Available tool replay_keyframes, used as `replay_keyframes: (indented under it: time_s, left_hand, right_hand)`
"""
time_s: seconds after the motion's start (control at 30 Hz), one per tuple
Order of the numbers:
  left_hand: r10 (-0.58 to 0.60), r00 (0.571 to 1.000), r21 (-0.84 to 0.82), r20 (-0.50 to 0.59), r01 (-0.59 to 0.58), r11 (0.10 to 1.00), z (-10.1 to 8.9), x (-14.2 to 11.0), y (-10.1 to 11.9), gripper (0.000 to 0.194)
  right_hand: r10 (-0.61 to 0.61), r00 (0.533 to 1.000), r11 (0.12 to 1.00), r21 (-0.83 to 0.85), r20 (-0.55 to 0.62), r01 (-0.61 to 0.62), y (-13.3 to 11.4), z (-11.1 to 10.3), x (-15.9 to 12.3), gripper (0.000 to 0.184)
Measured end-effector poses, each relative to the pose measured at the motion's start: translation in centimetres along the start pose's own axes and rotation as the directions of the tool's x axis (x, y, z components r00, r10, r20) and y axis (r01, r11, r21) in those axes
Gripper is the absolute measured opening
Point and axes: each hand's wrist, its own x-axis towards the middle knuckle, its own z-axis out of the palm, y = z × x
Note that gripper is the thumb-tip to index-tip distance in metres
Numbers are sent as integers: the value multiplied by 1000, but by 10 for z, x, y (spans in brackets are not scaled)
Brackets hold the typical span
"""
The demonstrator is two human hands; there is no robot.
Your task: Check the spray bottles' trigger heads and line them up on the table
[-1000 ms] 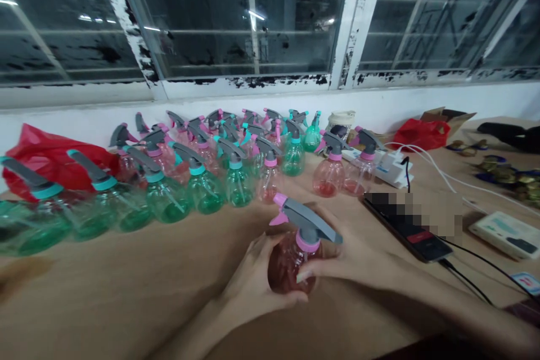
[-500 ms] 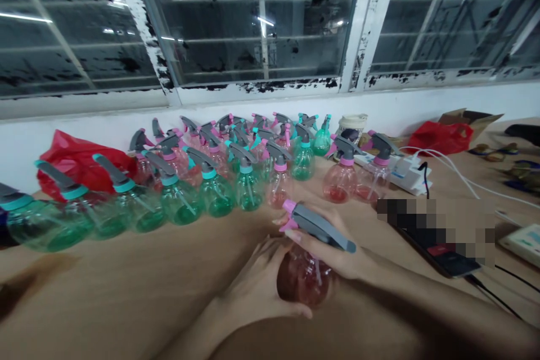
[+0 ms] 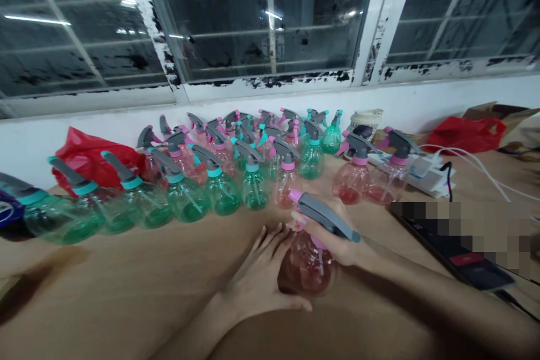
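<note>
A pink-tinted spray bottle (image 3: pixel 310 271) with a pink collar and grey-and-pink trigger head stands on the table in front of me. My right hand (image 3: pixel 340 243) is closed round its neck and trigger from the right, fingers at the pink trigger. My left hand (image 3: pixel 257 278) curves beside the bottle's left side with its fingers stretched out and thumb apart; whether the palm touches it I cannot tell. Just beyond, a green spray bottle (image 3: pixel 254 188) and another pink spray bottle (image 3: pixel 287 184) stand in a row.
More green and pink spray bottles (image 3: pixel 185 199) line the table toward the window wall. Two pink ones (image 3: pixel 352 183) stand right of them, near a white power strip (image 3: pixel 426 171). A phone (image 3: pixel 455 253) with a cable lies at right. Red plastic bags (image 3: pixel 97 152) and a cup (image 3: pixel 366 121) sit behind.
My right hand has shifted from the bottle's body up to its neck and trigger. My left hand's fingers have loosened and spread. The view has turned slightly left.
</note>
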Motion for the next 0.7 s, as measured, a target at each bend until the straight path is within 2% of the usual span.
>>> replay_keyframes:
  time_s: [0.2,0.37,0.53,0.7]
  left_hand:
    - [-2,1000,-14,-19,2,1000,-1,0,4,103]
    - [-29,998,-18,-54,28,999,-1,0,8,91]
    - [-38,998,-57,-58,35,998,-4,0,11,91]
    - [-26,997,-100,-69,19,995,-10,1,15,78]
  right_hand:
    - [126,991,981,141,47,-132,2,0,-1,16]
    - [69,997,987,142,20,-71,0,2,-3,14]
    - [62,998,990,124,18,-64,-2,2,-3,14]
    - [35,999,994,101,37,-38,-1,1,-2,9]
